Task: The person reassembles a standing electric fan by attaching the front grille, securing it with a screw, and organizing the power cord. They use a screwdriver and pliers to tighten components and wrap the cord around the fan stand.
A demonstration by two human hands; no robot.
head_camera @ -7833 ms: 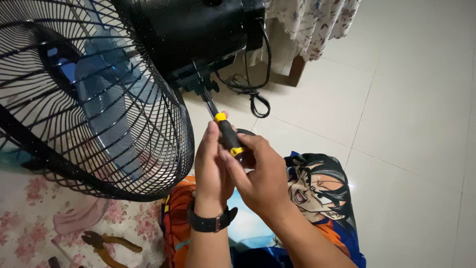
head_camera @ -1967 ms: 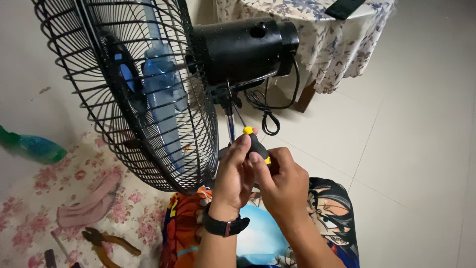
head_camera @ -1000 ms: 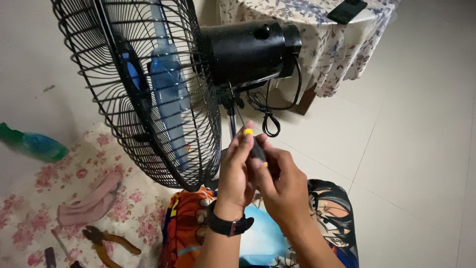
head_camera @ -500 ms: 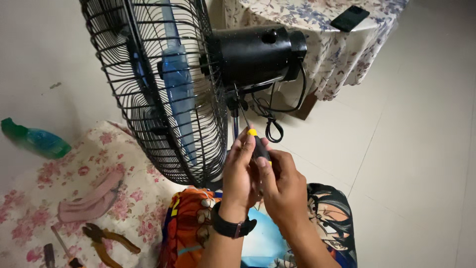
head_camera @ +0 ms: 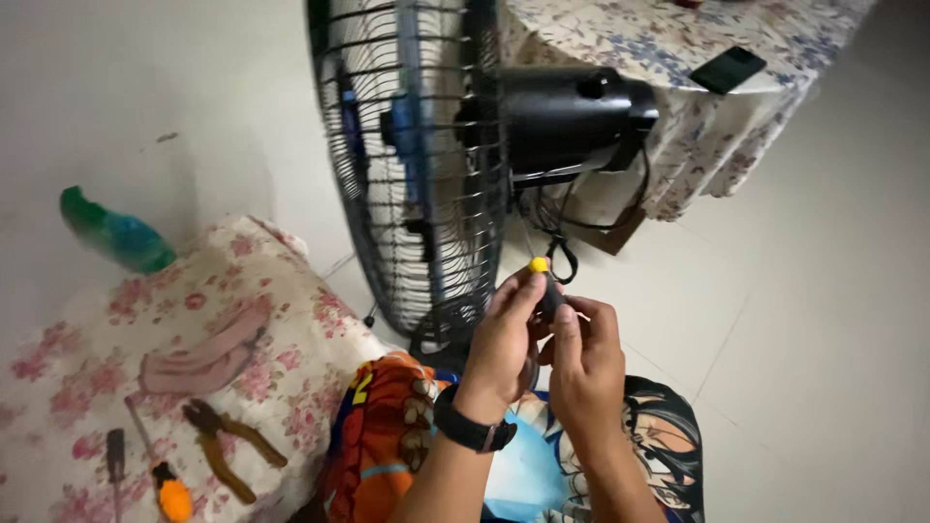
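Holding a black-handled screwdriver between them, the left hand and the right hand meet just below the black motor housing of a standing fan. The left grip is closed around the handle, its fingers wrapped near the yellow cap at the upper end; the right grip is also closed on the handle from the other side, its fingertips pressed to the lower part. The tool stands nearly upright, its yellow end pointing up toward the underside of the housing, close beside a looped black cable that hangs there. A black watch sits on the left wrist. The fan's wire guard rises to the left of the hands, with blue blades behind the wires. Further left, a flowered cloth carries pliers with orange-brown handles, a second screwdriver with an orange handle, and a pink folded piece. A green bottle lies near the wall. Behind the fan, a counter under a floral cover bears a dark phone.
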